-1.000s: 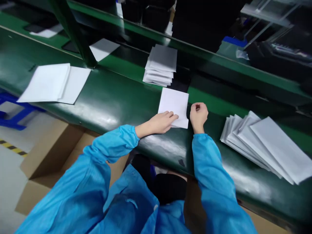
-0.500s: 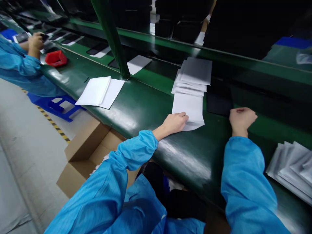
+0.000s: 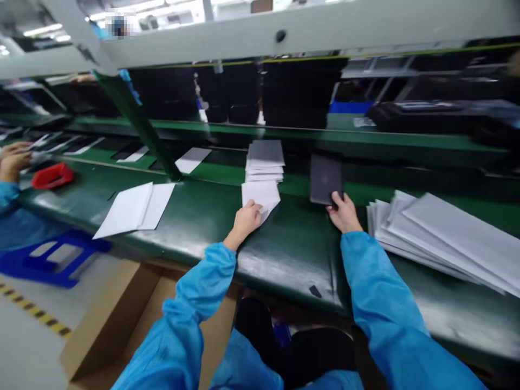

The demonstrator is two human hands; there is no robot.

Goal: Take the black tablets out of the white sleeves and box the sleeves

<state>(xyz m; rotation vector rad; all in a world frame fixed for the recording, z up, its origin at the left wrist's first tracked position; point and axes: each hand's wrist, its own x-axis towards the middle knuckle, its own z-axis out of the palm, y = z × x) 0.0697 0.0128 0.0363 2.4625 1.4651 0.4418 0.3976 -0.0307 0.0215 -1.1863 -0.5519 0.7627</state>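
My left hand (image 3: 247, 218) pinches the near edge of a white paper sleeve (image 3: 260, 193), whose corner is folded up. Just beyond it lies a stack of white sleeves (image 3: 266, 154). My right hand (image 3: 345, 214) grips a thin black tablet-like slab (image 3: 326, 177) by its lower right corner, thumb on top. The slab looks slightly raised off the green worktop, to the right of the stack. More white sleeves (image 3: 441, 233) are fanned out in a pile right of my right hand.
On the green bench (image 3: 292, 254), two white sleeves (image 3: 130, 208) lie at left near a green post (image 3: 138, 124). Further left are a red tray (image 3: 52, 176) and a co-worker's hand (image 3: 14, 160). An open cardboard box (image 3: 109, 314) and a blue stool (image 3: 52, 257) stand below the edge.
The head view has tilted up and swung right. My right hand, closed beside the dark slab before, now grips its corner. My left hand stays on the sleeve.
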